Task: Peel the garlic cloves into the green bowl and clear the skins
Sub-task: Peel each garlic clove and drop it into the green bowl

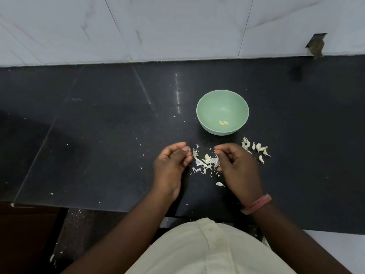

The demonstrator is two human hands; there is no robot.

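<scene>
The green bowl stands on the black counter with two peeled garlic cloves in its bottom. Several unpeeled cloves lie just right of the bowl's near side. A pile of white garlic skins lies between my hands, with one pale clove in it. My left hand is left of the pile, fingers curled against the thumb, nothing visible in them. My right hand is at the pile's right edge, fingertips curled down against the skins. Whether it pinches a skin is hidden.
The black counter meets a white tiled wall at the back. Small skin flakes are scattered over the counter, and one larger flake lies near my right hand. The counter's front edge runs just below my wrists.
</scene>
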